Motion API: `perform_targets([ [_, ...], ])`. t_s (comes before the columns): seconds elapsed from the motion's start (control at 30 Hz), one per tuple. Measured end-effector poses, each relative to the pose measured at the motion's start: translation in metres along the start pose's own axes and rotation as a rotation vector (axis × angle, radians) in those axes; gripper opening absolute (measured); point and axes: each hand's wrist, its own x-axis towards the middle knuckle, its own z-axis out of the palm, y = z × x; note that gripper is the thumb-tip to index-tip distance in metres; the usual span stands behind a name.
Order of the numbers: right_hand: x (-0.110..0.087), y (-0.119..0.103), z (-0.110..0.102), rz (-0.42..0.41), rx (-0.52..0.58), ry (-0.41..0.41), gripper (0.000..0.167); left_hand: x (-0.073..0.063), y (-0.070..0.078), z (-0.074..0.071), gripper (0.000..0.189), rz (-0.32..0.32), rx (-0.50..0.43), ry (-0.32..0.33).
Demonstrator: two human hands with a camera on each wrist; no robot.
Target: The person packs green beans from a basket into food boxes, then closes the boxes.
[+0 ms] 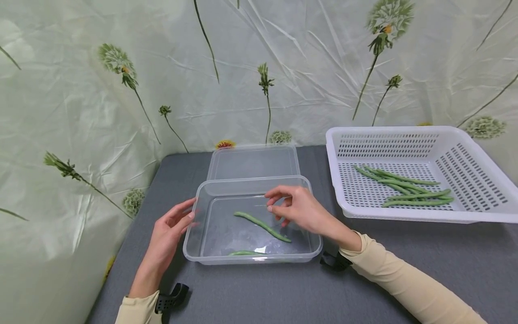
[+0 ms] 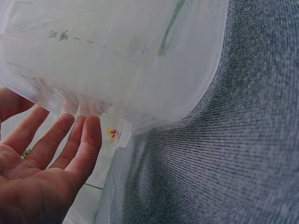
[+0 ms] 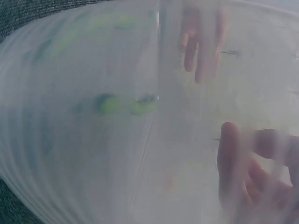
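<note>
Near the centre of the frame, a slender green bean (image 1: 263, 225) is lying slantwise on the floor of a clear, rectangular plastic container (image 1: 252, 260). A second green bean (image 1: 244, 253) is lying by the near wall, partly seen through the plastic.

Right hand (image 1: 297, 207) is hovering over the container's right half, above the slanting bean's lower end. Its fingers are bending loosely, thumb and forefinger standing a narrow gap apart; the right wrist view is showing the same gap, hazily, through the plastic.

Left hand (image 1: 167, 229) is standing at the container's left wall, fingers spreading fairly wide and curving slightly. Fingertips are coming right up to the plastic; cannot tell whether they are all touching.

Just behind, at upper centre, a clear, flat plastic lid (image 1: 255, 162) is lying, its near edge showing behind the container's far rim. At right of the frame, a white, perforated plastic basket (image 1: 404, 216) is holding a loose bunch of green beans (image 1: 421, 195).

Everything is resting on a dark grey cloth surface (image 1: 259, 292). A pale, dandelion-printed sheet (image 1: 315, 90) is covering the background; cream sleeves (image 1: 404, 274) are entering from lower left and lower right.
</note>
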Motion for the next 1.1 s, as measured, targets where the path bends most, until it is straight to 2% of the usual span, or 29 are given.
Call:
perform_targets([
  [0.1,-0.001,0.001,0.0,-0.019,0.005,0.006,0.024,-0.001,-0.001,0.0,0.047,-0.006,0.003,0.002],
  [0.3,-0.002,0.003,-0.001,-0.101,0.119,0.029,0.023,-0.001,-0.002,0.0,0.047,-0.013,-0.001,0.004],
  [0.47,-0.006,-0.001,-0.001,-0.115,0.143,0.054,0.022,-0.001,-0.003,0.0,0.049,-0.018,-0.013,0.003],
  [0.77,-0.022,-0.011,-0.009,-0.162,0.053,0.081,0.026,-0.001,-0.003,0.0,0.048,-0.015,-0.013,-0.01],
  [1.1,-0.044,-0.027,-0.045,-0.252,-0.082,0.08,0.031,0.001,-0.001,-0.001,0.046,-0.009,-0.013,-0.008],
])
